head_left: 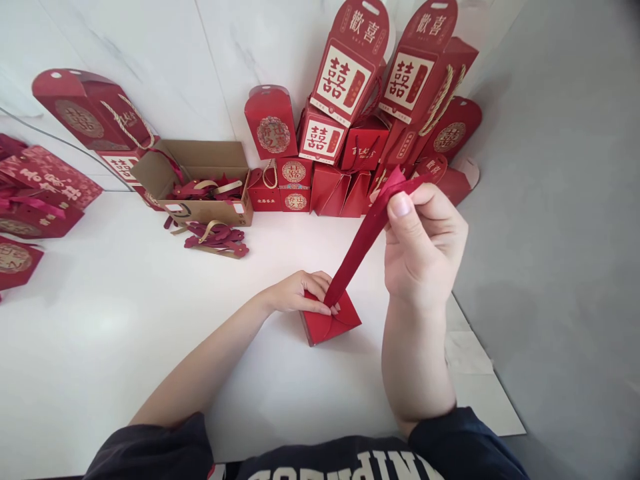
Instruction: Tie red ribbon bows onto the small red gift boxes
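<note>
A small red gift box [334, 325] with curved overlapping top flaps sits on the white table in front of me. My left hand [314, 293] is closed over its top, with fingertips at the middle of the flaps where a dark red ribbon [359, 247] comes up. My right hand [425, 243], raised up and to the right, pinches the upper end of that ribbon between thumb and fingers. The ribbon is stretched taut on a slant between both hands. The far side of the box is hidden by my left hand.
An open cardboard box [200, 215] holds red straps; more flower-ended straps [217, 239] lie before it. Red double-happiness boxes [345, 80] are stacked against the marble-look wall. More red boxes [40, 193] stand at left. A grey surface [560, 233] borders the table's right edge.
</note>
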The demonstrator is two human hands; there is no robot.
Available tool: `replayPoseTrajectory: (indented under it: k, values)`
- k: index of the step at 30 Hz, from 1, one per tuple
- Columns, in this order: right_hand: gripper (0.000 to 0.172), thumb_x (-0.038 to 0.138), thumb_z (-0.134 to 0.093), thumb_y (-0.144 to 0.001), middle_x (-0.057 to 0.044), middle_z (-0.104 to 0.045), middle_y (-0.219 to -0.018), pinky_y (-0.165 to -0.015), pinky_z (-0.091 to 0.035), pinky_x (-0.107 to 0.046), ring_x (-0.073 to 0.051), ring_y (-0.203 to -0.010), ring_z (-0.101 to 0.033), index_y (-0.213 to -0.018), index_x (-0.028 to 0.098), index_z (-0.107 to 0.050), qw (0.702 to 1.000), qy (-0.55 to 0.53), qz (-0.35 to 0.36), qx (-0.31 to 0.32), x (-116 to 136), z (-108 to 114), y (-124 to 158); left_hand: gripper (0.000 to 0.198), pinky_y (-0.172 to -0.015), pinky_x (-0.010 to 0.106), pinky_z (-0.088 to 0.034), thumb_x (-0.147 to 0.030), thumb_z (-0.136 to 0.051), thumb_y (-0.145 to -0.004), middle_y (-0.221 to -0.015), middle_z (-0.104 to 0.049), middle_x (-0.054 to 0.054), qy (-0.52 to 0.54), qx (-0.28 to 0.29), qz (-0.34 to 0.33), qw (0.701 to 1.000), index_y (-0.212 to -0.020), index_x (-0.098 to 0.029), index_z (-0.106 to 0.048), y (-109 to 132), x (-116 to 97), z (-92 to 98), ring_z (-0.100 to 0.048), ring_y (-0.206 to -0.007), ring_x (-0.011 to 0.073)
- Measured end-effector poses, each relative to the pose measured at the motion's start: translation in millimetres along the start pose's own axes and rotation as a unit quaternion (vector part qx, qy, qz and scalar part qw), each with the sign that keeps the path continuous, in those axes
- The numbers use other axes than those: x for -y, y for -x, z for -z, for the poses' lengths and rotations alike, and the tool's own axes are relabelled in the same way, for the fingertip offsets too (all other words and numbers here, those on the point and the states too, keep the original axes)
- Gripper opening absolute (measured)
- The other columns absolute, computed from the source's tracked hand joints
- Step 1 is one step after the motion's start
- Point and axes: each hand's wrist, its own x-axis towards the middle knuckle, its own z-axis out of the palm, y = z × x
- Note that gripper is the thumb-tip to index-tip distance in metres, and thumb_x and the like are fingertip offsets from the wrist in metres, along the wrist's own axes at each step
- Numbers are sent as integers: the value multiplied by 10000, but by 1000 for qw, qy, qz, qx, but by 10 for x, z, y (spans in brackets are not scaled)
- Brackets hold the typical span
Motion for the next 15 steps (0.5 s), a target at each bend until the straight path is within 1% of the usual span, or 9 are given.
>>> replayPoseTrajectory:
  k: [3,7,10,12,13,15]
  values:
    - [196,368,-629,-887,21,-480,-716,-666,-486,-282,-131,-731,-576,-749,235,-592,1000,24,11,-7,-29,26,-16,156,-949,383,-465,-307,-737,-793,-904,-759,119,-5,-14,-3,1000,-875,-191,-801,-4,-8,-18,-624,-969,240]
    - [211,343,-636,-885,26,-453,-701,-601,-441,-268,-113,-668,-549,-718,228,-575,998,58,35,-19,26,63,-25,136,-962,392,-453,-282,-738,-795,-906,-760,120,-1,-18,-5,1000,-876,-193,-801,5,17,-25,-625,-957,238]
    - [226,341,-655,-872,39,-442,-665,-549,-413,-257,-90,-583,-505,-704,219,-566,997,63,27,-23,15,79,-68,128,-967,396,-450,-274,-734,-800,-912,-761,120,6,-22,-9,1000,-878,-198,-800,14,50,-27,-624,-960,234]
    - [229,372,-658,-865,51,-447,-642,-519,-407,-246,-75,-524,-473,-721,222,-563,998,55,10,-28,-125,104,-123,135,-967,398,-451,-290,-733,-801,-905,-762,117,1,-25,-7,1000,-882,-204,-800,18,62,-30,-625,-960,234]
    - [225,393,-649,-868,55,-459,-639,-515,-413,-242,-73,-508,-468,-743,226,-565,998,55,-6,-31,-243,130,-150,137,-966,398,-451,-296,-735,-800,-899,-763,116,-4,-26,-6,1000,-881,-207,-800,18,64,-31,-624,-961,234]
    - [221,445,-582,-899,55,-493,-638,-546,-446,-245,-87,-523,-499,-817,240,-574,995,74,-45,-39,-540,225,-172,132,-952,391,-455,-296,-740,-795,-877,-763,115,-17,-27,-6,999,-869,-205,-800,17,60,-32,-621,-952,230]
